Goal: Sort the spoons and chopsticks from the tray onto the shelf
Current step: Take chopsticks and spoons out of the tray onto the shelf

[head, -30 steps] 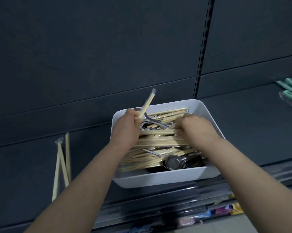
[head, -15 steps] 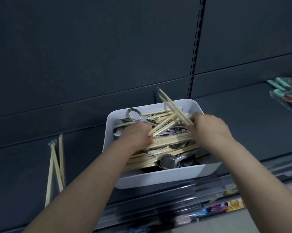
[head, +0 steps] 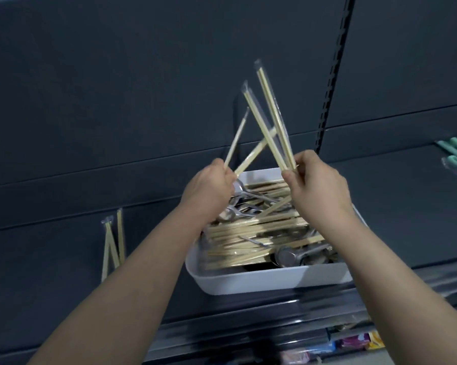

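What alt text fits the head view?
The left hand and right hand each grip wrapped chopsticks above a white tray piled with chopsticks and metal spoons on a dark shelf. Other chopsticks lie farther left.

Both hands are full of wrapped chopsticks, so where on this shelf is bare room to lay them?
Bare shelf lies left of the laid chopsticks, and in a strip between them and the white tray. More lies right of the tray, up to the teal-handled packets. The tray is crowded with piled chopsticks and spoons.
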Motion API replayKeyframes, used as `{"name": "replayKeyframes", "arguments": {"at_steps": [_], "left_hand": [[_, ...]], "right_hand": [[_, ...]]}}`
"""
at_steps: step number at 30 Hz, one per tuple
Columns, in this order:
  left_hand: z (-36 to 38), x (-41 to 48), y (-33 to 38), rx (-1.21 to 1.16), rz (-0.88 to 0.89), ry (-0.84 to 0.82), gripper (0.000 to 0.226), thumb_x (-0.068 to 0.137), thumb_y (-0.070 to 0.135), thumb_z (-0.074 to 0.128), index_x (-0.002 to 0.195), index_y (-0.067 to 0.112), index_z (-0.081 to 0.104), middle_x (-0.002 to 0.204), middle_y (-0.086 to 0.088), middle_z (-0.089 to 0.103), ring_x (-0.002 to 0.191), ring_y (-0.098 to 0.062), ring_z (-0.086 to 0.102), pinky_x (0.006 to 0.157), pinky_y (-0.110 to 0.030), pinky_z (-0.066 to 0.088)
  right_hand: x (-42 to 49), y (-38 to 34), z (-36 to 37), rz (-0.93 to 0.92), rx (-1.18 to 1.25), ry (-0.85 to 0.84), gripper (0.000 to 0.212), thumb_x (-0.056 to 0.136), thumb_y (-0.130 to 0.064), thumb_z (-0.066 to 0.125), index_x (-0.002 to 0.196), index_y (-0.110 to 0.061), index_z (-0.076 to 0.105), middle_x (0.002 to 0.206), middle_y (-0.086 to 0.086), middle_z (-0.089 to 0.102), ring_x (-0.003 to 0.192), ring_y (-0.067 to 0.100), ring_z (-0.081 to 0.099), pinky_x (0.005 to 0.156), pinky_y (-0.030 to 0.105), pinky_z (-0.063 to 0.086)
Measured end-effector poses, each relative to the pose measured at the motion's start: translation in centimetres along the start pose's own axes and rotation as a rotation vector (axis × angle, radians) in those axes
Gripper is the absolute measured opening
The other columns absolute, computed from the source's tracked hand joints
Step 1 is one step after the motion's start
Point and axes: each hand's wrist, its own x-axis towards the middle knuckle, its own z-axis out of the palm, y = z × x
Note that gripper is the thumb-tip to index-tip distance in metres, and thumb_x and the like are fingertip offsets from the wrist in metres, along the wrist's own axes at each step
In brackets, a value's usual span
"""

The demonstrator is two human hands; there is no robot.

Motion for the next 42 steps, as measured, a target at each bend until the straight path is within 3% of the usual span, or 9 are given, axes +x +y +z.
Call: {"name": "replayKeyframes", "arguments": {"at_steps": [4,7,14,19,24,28,31,37,42], "left_hand": [[-3.3,-1.6,-4.0,-0.309,-0.186,0.140,0.021,0.099,0.021,0.043,0.094,0.007,0.057,0.085,-0.004,0.068,0.072,-0.012,0.057,0.065,-0.028,0.042],[-4.7,-3.9,-9.1,-0.348,-0.349,0.110,0.023,0.099,0.018,0.047,0.079,0.010,0.057,0.081,-0.006,0.065,0.072,-0.018,0.057,0.068,-0.028,0.040],[-6.0,-8.6,-21.1,-0.244,-0.635,0.082,0.024,0.096,0.022,0.051,0.110,0.003,0.055,0.100,-0.012,0.064,0.085,-0.025,0.060,0.072,-0.032,0.045],[-6.0,-10.4,-24.3,-0.185,-0.585,-0.008,0.015,0.097,0.025,0.054,0.103,0.015,0.045,0.098,-0.002,0.055,0.074,-0.010,0.051,0.064,-0.027,0.040],[-5.5,-11.1,-27.0,-0.064,-0.473,-0.137,0.062,0.091,0.024,0.064,0.144,0.014,0.034,0.138,-0.008,0.045,0.118,-0.021,0.050,0.094,-0.033,0.047],[-5.7,-11.0,-28.3,-0.012,-0.426,-0.161,0.064,0.092,0.017,0.062,0.148,0.016,0.032,0.147,-0.007,0.039,0.129,-0.022,0.045,0.099,-0.032,0.043],[-6.1,-10.9,-28.6,0.058,-0.386,-0.094,0.055,0.094,0.017,0.057,0.145,0.020,0.038,0.146,-0.006,0.042,0.127,-0.023,0.046,0.092,-0.032,0.044],[-6.7,-8.2,-23.6,-0.052,-0.223,0.078,0.024,0.091,0.020,0.060,0.114,0.024,0.066,0.120,0.002,0.064,0.113,-0.020,0.058,0.093,-0.036,0.049],[-4.8,-5.9,-14.8,-0.211,0.025,0.067,0.015,0.087,0.015,0.062,0.098,0.022,0.070,0.092,0.008,0.071,0.090,-0.013,0.066,0.086,-0.031,0.052]], "right_hand": [[-0.5,-4.3,3.2,-0.061,0.029,-0.143,0.015,0.094,-0.032,0.054,0.103,-0.020,0.052,0.094,0.001,0.067,0.093,0.031,0.060,0.068,0.035,0.037],[-1.8,-7.7,6.9,-0.116,-0.027,-0.343,0.017,0.093,-0.034,0.053,0.107,-0.024,0.053,0.100,0.002,0.069,0.099,0.031,0.061,0.072,0.035,0.040],[-5.8,-15.3,15.0,-0.143,-0.125,-0.556,0.030,0.094,-0.030,0.052,0.120,-0.015,0.046,0.111,0.010,0.065,0.103,0.034,0.060,0.073,0.036,0.041],[-7.7,-17.4,19.6,-0.056,-0.185,-0.759,0.030,0.097,-0.031,0.047,0.121,-0.013,0.046,0.116,0.011,0.061,0.103,0.032,0.058,0.070,0.032,0.039],[-9.0,-18.5,22.3,-0.138,-0.374,-0.860,0.025,0.095,-0.030,0.045,0.107,-0.016,0.061,0.111,0.005,0.059,0.094,0.024,0.057,0.070,0.029,0.042],[-9.5,-19.9,23.8,-0.192,-0.336,-0.928,0.026,0.094,-0.024,0.046,0.114,-0.018,0.062,0.117,0.003,0.049,0.100,0.026,0.055,0.077,0.032,0.045],[-9.4,-19.9,22.9,-0.240,-0.337,-0.847,0.024,0.093,-0.024,0.046,0.110,-0.023,0.063,0.112,0.000,0.056,0.099,0.023,0.056,0.073,0.030,0.045],[-7.5,-17.5,17.5,-0.417,-0.394,-0.309,0.019,0.091,-0.027,0.054,0.104,-0.024,0.067,0.097,0.001,0.065,0.098,0.027,0.057,0.068,0.032,0.042],[-6.1,-11.4,12.1,-0.262,-0.479,-0.026,0.011,0.068,-0.016,0.075,0.076,-0.022,0.073,0.069,0.001,0.066,0.076,0.028,0.062,0.051,0.029,0.045]]}}
